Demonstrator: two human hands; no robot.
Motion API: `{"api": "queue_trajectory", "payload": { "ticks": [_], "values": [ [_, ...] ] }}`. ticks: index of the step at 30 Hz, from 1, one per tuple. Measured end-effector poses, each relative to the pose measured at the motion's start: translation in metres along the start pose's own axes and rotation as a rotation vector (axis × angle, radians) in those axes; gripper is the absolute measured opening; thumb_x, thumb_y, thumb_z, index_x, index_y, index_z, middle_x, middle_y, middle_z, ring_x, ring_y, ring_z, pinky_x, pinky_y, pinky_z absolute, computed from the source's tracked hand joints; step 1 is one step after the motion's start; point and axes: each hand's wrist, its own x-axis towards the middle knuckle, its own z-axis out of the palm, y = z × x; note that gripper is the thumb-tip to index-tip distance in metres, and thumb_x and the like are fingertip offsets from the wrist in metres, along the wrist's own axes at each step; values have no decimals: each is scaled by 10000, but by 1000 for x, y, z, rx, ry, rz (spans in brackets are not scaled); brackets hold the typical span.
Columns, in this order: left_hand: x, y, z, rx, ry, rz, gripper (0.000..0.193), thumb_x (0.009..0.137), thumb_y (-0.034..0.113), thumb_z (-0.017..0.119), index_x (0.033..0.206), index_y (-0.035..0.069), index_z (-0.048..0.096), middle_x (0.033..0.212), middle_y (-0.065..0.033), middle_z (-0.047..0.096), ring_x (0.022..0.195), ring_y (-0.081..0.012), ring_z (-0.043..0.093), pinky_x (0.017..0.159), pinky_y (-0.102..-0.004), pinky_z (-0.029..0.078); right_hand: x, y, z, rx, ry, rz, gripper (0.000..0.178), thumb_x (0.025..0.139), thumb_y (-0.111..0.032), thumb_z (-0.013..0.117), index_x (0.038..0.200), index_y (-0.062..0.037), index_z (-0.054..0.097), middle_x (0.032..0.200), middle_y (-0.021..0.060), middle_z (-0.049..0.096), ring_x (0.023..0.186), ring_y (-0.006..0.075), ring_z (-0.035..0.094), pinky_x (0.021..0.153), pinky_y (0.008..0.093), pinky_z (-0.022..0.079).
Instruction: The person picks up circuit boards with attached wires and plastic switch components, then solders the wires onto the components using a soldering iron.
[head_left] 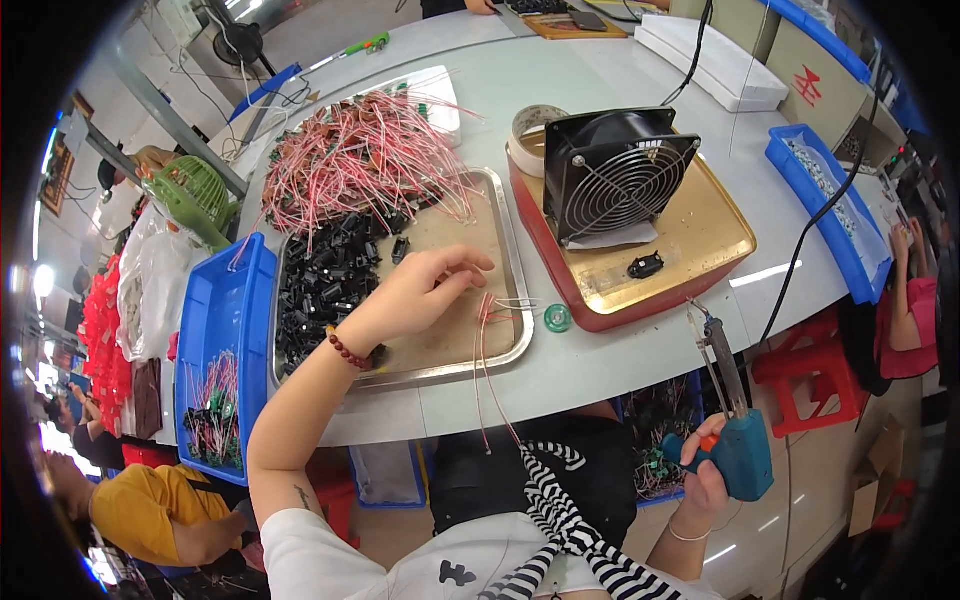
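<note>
My left hand [425, 290] is above the metal tray [520, 355], its fingers loosely bent and apart, with nothing visible between them. Beside its fingertips, a small bunch of red and white wires [486, 308] lies on the tray's right edge, with ends hanging past the front of the table. Black plastic parts [325, 285] are heaped in the left of the tray. In my right hand [706, 470] is a teal soldering gun [748, 455], its tip pointing up near the table's front edge. One black part [645, 265] sits on the gold lid of a red tin [700, 262].
A black fan [625, 180] and a tape roll [530, 135] stand on the tin. Near it lies a green spool [557, 318]. Red-and-white wired boards [360, 150] are piled behind the tray. Blue bins [228, 300] flank the table, and a black cable [830, 205] hangs at right.
</note>
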Motion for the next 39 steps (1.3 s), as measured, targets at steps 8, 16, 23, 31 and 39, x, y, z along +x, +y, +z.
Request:
{"api": "queue_trajectory", "payload": {
  "ticks": [8,16,23,31,39],
  "values": [
    [4,23,-1,94,-247,8,287,858,114,539,1129,22,518,839,-119,647,767,-179,619,716,-295,485,-1,4,-2,20,14,-12,460,720,-129,606,1105,39,420,983,160,469,608,174,511,548,238,412],
    [-3,14,1,-110,-454,48,199,806,84,566,988,29,508,852,-32,592,786,-117,575,711,-283,475,2,6,-4,7,27,-17,464,732,-135,613,1113,42,417,983,158,470,604,174,520,545,240,413],
    [-9,13,10,-136,-375,27,313,771,58,611,1066,24,513,868,-31,592,823,-113,556,792,-277,459,5,6,-5,4,43,3,459,732,-139,615,1105,43,419,985,159,468,603,175,517,535,242,404],
    [-16,16,20,-131,-324,51,493,701,115,695,1135,21,481,887,-46,580,877,-135,541,846,-279,442,7,6,-2,16,29,-8,450,714,-121,604,1091,44,422,985,162,464,595,179,509,525,242,397],
    [-26,38,41,306,-188,57,407,685,192,752,981,13,537,862,-78,538,838,-194,542,781,-288,453,4,7,-4,6,40,3,452,707,-117,599,1092,42,424,984,161,469,593,179,510,529,245,404]
  ]
}}
